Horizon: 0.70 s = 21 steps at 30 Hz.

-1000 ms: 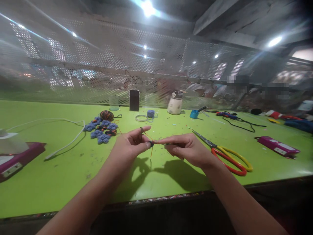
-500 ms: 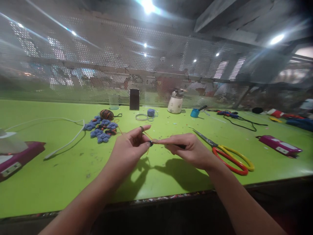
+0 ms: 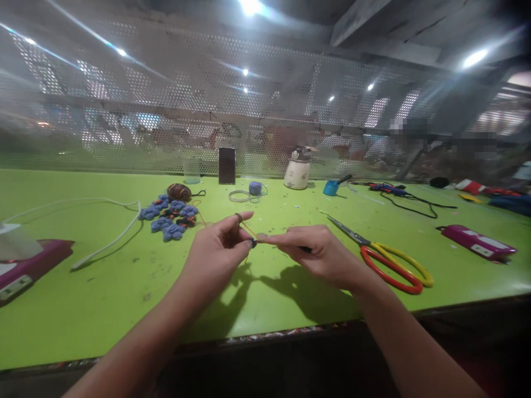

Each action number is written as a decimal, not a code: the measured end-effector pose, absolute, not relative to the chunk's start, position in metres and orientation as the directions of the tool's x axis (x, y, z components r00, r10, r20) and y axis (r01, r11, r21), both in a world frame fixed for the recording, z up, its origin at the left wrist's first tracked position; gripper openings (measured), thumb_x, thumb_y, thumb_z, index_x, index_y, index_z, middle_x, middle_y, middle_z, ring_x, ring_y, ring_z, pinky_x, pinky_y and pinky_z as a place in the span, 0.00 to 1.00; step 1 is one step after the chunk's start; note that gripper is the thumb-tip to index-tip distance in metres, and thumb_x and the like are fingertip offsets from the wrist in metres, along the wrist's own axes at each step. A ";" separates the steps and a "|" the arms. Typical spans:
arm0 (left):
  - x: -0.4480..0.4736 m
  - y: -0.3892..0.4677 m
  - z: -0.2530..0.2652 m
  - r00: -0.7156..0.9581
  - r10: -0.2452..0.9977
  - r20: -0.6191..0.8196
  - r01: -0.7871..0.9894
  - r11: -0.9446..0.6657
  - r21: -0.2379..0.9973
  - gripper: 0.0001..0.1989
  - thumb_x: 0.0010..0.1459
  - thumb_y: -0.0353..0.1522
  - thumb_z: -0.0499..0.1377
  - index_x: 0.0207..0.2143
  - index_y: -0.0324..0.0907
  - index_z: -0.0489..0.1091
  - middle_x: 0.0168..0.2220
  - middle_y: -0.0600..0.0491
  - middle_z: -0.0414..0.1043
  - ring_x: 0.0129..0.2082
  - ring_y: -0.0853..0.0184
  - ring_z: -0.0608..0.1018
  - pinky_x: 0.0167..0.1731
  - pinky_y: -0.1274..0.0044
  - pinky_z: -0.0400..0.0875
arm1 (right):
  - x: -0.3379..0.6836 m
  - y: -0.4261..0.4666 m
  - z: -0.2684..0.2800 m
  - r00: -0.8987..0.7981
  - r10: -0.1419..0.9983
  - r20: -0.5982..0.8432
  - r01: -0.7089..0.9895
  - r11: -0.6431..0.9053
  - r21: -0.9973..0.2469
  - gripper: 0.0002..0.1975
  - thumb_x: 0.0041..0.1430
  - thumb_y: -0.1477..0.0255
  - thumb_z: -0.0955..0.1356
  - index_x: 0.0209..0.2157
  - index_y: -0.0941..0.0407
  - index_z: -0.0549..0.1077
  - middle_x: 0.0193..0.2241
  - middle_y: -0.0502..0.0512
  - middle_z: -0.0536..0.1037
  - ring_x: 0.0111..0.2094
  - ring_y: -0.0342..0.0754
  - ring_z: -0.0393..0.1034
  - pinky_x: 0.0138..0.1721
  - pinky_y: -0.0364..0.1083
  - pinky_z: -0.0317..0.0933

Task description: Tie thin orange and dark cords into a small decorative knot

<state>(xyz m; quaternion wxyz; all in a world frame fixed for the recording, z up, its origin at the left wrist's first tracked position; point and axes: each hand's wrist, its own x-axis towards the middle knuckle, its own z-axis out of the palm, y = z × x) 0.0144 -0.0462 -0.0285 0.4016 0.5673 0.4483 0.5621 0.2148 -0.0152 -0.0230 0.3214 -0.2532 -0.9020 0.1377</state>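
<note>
Over the middle of the green table (image 3: 124, 309) my two hands meet at the fingertips. My left hand (image 3: 219, 243) pinches a small dark piece of yarn work (image 3: 253, 243), and orange yarn (image 3: 248, 226) runs over its raised index finger. My right hand (image 3: 319, 249) is closed round a crochet hook (image 3: 306, 249); only a bit of its dark handle shows, and its tip meets the yarn work. Left of my hands lie blue and dark multicoloured crocheted flowers (image 3: 172, 228), with a multicoloured yarn ball (image 3: 179, 192) behind them. Large scissors (image 3: 365, 242) with red and yellow handles lie beside my right wrist.
At the back stand a clear cup (image 3: 192, 172), a dark phone-like slab (image 3: 227, 166), a blue yarn ball (image 3: 255, 188), a white bottle (image 3: 297, 171) and a blue pot (image 3: 331, 188). Purple power strips (image 3: 477, 241) lie at both sides, with a white cable (image 3: 105, 249) at left.
My view has shifted slightly. Both hands keep the same hold, fingertips together at the yarn work, with only a tiny movement of the right fingers.
</note>
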 end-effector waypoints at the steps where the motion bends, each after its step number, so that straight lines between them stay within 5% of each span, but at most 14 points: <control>1: 0.015 -0.046 -0.029 -0.034 0.960 0.276 0.069 -0.274 0.959 0.18 0.47 0.26 0.64 0.43 0.39 0.76 0.27 0.56 0.72 0.31 0.68 0.74 0.36 0.75 0.66 | 0.215 -0.015 -0.023 -0.672 0.535 0.512 0.377 0.842 -0.385 0.17 0.60 0.81 0.62 0.46 0.59 0.78 0.27 0.54 0.78 0.26 0.41 0.65 0.29 0.40 0.56; 6: 0.015 -0.047 -0.030 -0.029 0.954 0.297 0.208 -0.285 0.936 0.26 0.50 0.28 0.62 0.54 0.36 0.69 0.28 0.55 0.71 0.30 0.67 0.73 0.35 0.75 0.66 | 0.215 -0.015 -0.023 -0.690 0.510 0.513 0.420 0.860 -0.290 0.19 0.60 0.83 0.61 0.48 0.60 0.77 0.24 0.53 0.73 0.24 0.41 0.61 0.27 0.40 0.52; 15: 0.017 -0.049 -0.029 0.018 0.905 0.425 0.471 -0.383 0.795 0.25 0.52 0.26 0.59 0.54 0.37 0.70 0.28 0.53 0.72 0.29 0.66 0.73 0.35 0.73 0.65 | 0.215 -0.018 -0.028 -0.698 0.536 0.475 0.517 0.836 -0.184 0.23 0.57 0.85 0.61 0.50 0.57 0.76 0.24 0.52 0.70 0.24 0.41 0.58 0.27 0.41 0.48; 21: 0.013 -0.044 -0.036 0.070 0.940 0.334 0.324 -0.338 0.884 0.28 0.52 0.28 0.60 0.58 0.38 0.65 0.31 0.54 0.71 0.32 0.66 0.73 0.36 0.72 0.67 | 0.213 -0.020 -0.028 -0.676 0.536 0.506 0.495 0.839 -0.227 0.22 0.56 0.87 0.62 0.49 0.59 0.76 0.23 0.51 0.69 0.23 0.41 0.58 0.26 0.41 0.48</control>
